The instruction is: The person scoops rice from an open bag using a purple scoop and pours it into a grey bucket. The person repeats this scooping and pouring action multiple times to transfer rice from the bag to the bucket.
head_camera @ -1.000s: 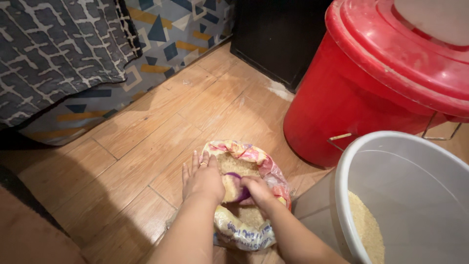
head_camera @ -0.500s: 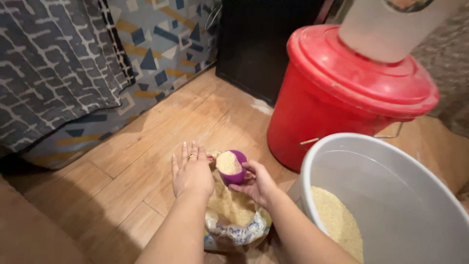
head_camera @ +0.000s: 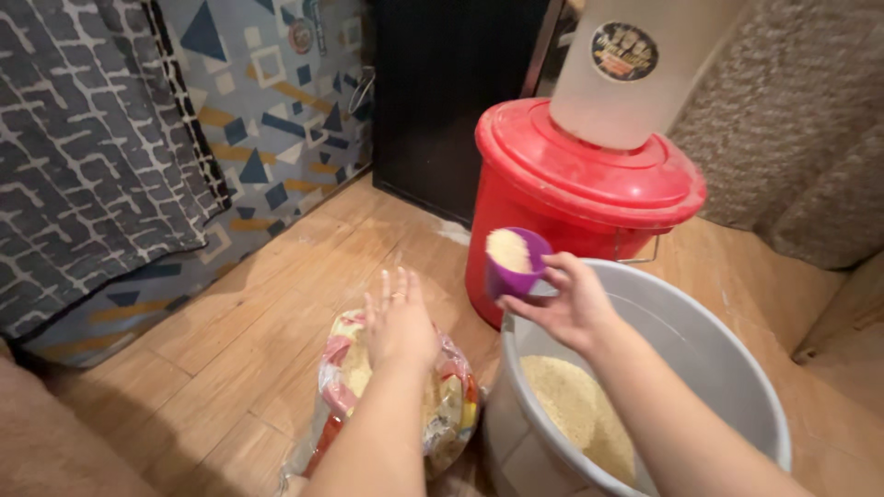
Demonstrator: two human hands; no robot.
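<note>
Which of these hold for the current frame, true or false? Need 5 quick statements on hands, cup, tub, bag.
1. The right hand holds a purple cup heaped with rice. True.
2. The cup is down inside the rice bag. False: it is raised beside the near rim of the grey tub.
3. The left hand rests on the top of the bag, its fingers spread. True.
4. The grey tub is empty. False: a layer of rice lies on its bottom.
5. The red bucket stands open. False: its red lid is on, with a white container standing on it.
</note>
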